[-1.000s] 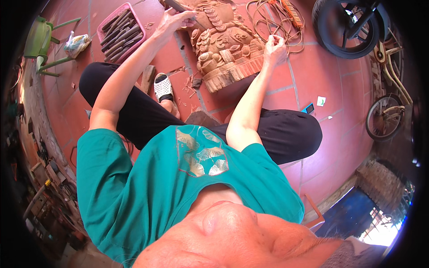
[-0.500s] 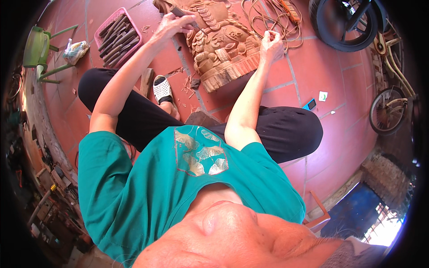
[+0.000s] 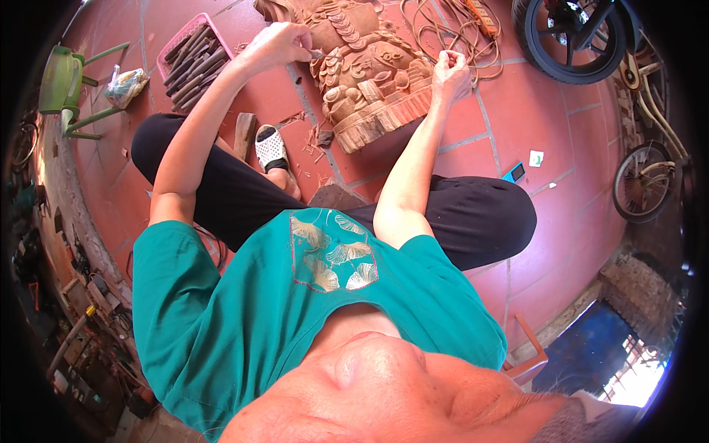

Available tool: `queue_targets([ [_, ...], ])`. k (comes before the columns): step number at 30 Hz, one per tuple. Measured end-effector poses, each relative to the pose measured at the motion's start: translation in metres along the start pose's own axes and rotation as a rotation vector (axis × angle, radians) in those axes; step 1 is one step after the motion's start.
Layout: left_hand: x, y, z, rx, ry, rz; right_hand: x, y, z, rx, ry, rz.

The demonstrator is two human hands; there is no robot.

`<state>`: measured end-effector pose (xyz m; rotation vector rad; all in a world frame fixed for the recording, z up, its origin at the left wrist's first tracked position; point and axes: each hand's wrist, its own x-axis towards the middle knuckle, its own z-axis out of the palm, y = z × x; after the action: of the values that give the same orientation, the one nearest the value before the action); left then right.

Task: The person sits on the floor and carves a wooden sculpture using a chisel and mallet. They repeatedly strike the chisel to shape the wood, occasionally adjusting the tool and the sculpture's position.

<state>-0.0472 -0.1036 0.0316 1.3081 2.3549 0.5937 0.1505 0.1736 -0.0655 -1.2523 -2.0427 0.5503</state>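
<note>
A carved brown wood relief (image 3: 369, 66) lies on the tiled floor in front of my crossed legs. At its left edge my left hand (image 3: 279, 44) is closed, fingers curled, around a chisel. Only a small grey bit of the chisel (image 3: 317, 54) shows by the fingertips; the hand hides the rest. My right hand (image 3: 450, 76) is held at the relief's right side, thumb and fingertips pinched together. What they hold, if anything, is too small to make out.
A pink basket (image 3: 164, 65) of dark-handled tools stands left, near a green stool (image 3: 63, 77) and plastic bag (image 3: 125, 87). Wood shavings and a wood block (image 3: 244, 133) lie by my foot. An orange cable (image 3: 484, 55), motorbike wheel (image 3: 565, 37) and blue device (image 3: 514, 173) are right.
My left hand has turned and drawn slightly up and left; the chisel's dark handle and blade, plain before, are now mostly hidden. My right hand has barely moved.
</note>
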Motion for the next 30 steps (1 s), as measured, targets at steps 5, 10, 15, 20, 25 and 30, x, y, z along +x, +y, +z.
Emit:
queue_targets([
  [5, -0.005, 0.006, 0.005, 0.117, 0.001, 0.04, 0.0, -0.001, 0.0, 0.006, -0.005, 0.006],
  [10, -0.005, 0.011, 0.003, 0.165, -0.007, 0.051, -0.002, -0.006, -0.004, 0.003, -0.015, 0.02],
  [15, -0.009, 0.021, 0.01, 0.268, 0.017, 0.071, -0.002, -0.004, -0.001, 0.021, 0.004, 0.002],
  [20, -0.012, 0.028, 0.029, 0.4, 0.017, 0.084, -0.002, -0.004, -0.001, -0.012, -0.002, 0.001],
  [25, -0.017, 0.02, 0.027, 0.267, 0.007, 0.074, -0.001, -0.001, -0.001, -0.008, -0.002, -0.008],
  [30, -0.024, 0.014, 0.032, 0.219, 0.069, 0.066, -0.001, -0.004, -0.001, -0.01, -0.02, -0.014],
])
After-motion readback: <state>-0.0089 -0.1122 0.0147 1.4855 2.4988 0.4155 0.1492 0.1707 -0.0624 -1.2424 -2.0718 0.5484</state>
